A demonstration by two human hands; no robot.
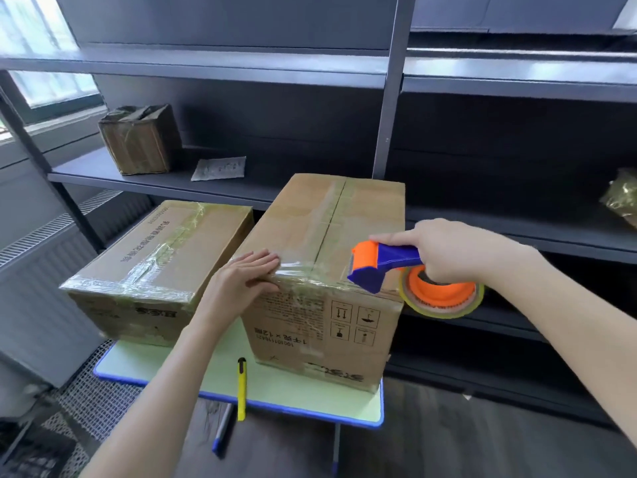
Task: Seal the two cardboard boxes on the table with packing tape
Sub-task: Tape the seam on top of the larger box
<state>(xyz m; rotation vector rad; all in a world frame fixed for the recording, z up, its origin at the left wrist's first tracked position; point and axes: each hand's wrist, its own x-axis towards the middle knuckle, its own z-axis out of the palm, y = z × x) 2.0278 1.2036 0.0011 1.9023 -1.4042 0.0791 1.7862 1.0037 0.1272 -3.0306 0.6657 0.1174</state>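
Observation:
Two cardboard boxes stand on a small green table (296, 395). The left box (162, 267) is lower and has clear tape along its top seam and front edge. The right box (324, 270) is taller, with tape along its centre seam and wrinkled tape over its near top edge. My left hand (244, 281) lies flat with straight fingers on the right box's near left top corner, pressing the tape. My right hand (444, 250) grips the handle of a blue and orange tape dispenser (382, 267) at the box's near right top corner. Its tape roll (441, 294) hangs past the box's right side.
A yellow utility knife (241, 388) lies at the table's front edge. Dark metal shelving (389, 98) stands right behind the table, holding a taped parcel (139, 139), a flat packet (219, 168) and another wrapped parcel (624, 198) at right. A radiator is at left.

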